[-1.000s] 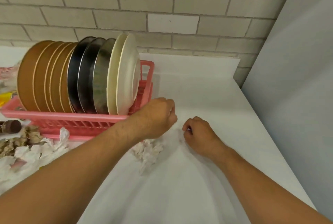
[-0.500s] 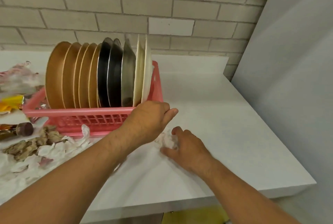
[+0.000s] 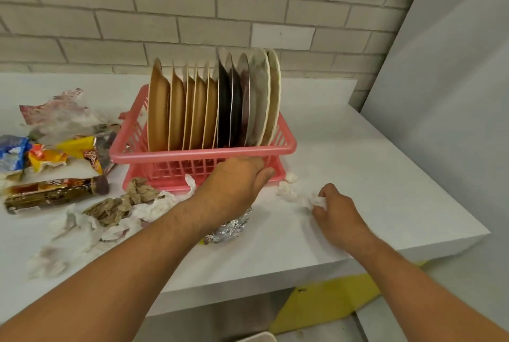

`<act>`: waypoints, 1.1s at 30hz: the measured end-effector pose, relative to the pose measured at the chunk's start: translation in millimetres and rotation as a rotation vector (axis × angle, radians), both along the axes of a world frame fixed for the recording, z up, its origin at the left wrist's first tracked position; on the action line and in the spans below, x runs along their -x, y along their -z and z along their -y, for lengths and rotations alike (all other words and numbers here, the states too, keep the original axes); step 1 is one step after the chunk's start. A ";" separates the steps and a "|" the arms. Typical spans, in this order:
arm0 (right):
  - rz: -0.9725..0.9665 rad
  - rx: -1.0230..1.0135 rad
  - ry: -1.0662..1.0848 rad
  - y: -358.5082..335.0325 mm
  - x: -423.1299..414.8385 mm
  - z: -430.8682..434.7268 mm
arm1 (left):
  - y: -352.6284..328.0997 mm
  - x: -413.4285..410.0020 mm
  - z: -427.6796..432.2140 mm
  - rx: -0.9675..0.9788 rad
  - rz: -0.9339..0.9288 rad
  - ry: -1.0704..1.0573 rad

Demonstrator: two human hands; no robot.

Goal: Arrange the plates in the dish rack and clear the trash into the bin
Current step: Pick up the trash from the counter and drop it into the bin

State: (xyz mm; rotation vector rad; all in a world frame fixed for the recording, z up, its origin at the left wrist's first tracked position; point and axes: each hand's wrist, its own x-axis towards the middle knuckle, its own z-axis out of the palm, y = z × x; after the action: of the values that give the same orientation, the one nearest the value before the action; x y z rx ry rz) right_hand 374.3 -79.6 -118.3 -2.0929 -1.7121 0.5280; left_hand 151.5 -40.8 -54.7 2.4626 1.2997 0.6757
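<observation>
A pink dish rack [image 3: 203, 152] stands on the white counter [image 3: 385, 182] and holds several upright plates: brown ones [image 3: 176, 110] on the left, dark ones [image 3: 230, 110] in the middle, cream ones [image 3: 264, 99] on the right. My left hand [image 3: 237, 184] lies against the rack's front right corner with its fingers stretched out, holding nothing. To the right, my right hand [image 3: 336, 212] curls its fingers round a crumpled white tissue [image 3: 317, 200]. Two more tissue wads [image 3: 286, 190] lie between my hands.
Trash covers the counter's left half: snack wrappers [image 3: 46, 154], a brown bottle [image 3: 55, 193] lying on its side, brown paper scraps [image 3: 118, 204], white tissues [image 3: 82, 228], and crumpled foil [image 3: 231, 227] under my left forearm. A grey wall [image 3: 440, 94] closes the right. A yellow sheet [image 3: 325, 303] lies below the counter edge.
My right hand has taken hold of a tissue wad and drawn it to the right. My left hand stays at the rack's front. The view has pulled back and swung left.
</observation>
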 end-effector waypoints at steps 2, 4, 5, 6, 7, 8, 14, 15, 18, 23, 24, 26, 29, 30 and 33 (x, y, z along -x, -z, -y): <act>-0.066 -0.017 -0.011 -4.1 10.4 10.4 | 4.7 7.1 3.8 0.023 0.015 -0.018; -0.083 -0.053 -0.033 -7.9 19.4 18.4 | 8.7 11.9 11.8 0.028 0.033 -0.029; -0.091 -0.063 -0.027 -11.0 23.4 21.7 | 10.4 13.5 16.7 0.032 0.037 -0.034; -0.106 -0.064 -0.010 -14.3 27.0 25.3 | 12.7 14.8 21.6 0.035 0.045 -0.036; -0.130 -0.062 0.006 -17.4 30.6 29.3 | 14.6 16.1 27.0 0.042 0.047 -0.042; -0.163 -0.065 0.018 -19.8 34.2 33.9 | 16.8 17.8 32.8 0.053 0.055 -0.052; -0.288 -0.111 -0.004 -21.1 48.7 76.6 | 30.7 26.1 77.0 0.043 0.091 -0.100; -0.293 -0.119 -0.014 -19.5 49.8 85.4 | 32.7 25.3 87.2 0.032 0.093 -0.110; -0.302 -0.127 -0.013 -9.7 55.0 110.2 | 42.5 20.3 118.2 0.053 0.055 -0.122; -0.147 -0.084 0.008 39.3 58.1 140.4 | 92.8 21.1 155.8 0.144 -0.053 -0.117; -0.154 -0.034 -0.001 55.3 58.2 147.6 | 107.0 22.3 161.9 0.188 -0.080 -0.111; -0.191 0.054 0.015 91.6 56.9 162.0 | 139.0 25.7 170.6 0.279 -0.123 -0.101; -0.172 0.108 0.084 146.6 55.5 177.3 | 191.4 33.8 172.7 0.374 -0.161 -0.093; -0.145 0.133 0.103 164.7 55.7 180.1 | 210.1 35.8 172.7 0.391 -0.162 -0.082; -0.065 0.219 0.112 222.4 57.3 185.0 | 262.2 38.5 174.0 0.447 -0.132 -0.095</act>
State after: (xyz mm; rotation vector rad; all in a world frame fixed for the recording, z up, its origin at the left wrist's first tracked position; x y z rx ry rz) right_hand 317.0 -264.6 -340.8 -2.2789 -1.5509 0.7702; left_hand 113.0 -214.9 -316.9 2.1189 1.4390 0.2101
